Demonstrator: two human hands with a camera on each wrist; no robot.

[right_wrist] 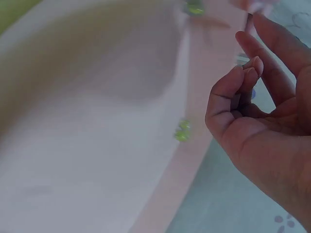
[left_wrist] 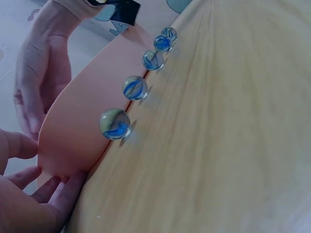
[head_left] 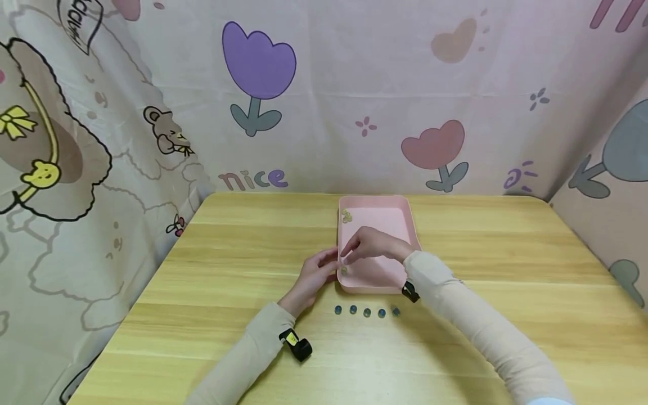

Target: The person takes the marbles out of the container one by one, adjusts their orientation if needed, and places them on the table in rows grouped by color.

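Observation:
A pink tray point(head_left: 369, 289) lies on the table, its left wall beside my left hand point(head_left: 315, 277). In the left wrist view, the left fingers point(left_wrist: 70, 194) touch the tray's outer wall near its corner. My right hand point(head_left: 376, 243) is over the left side of the tray, its fingertips close to the left rim. The right wrist view shows that hand with some fingers bent and thumb and forefinger apart, with nothing visible between them. Several yellow-green marbles point(head_left: 346, 216) cluster at the tray's far left; another green marble point(head_left: 344, 271) sits near its front left corner.
Several clear marbles with blue swirls point(left_wrist: 134, 88) stand in a row on the wooden table point(head_left: 243, 270), just in front of the tray. A patterned cloth point(head_left: 329, 112) hangs behind the table and along both sides. Each wrist wears a black camera point(head_left: 298, 346).

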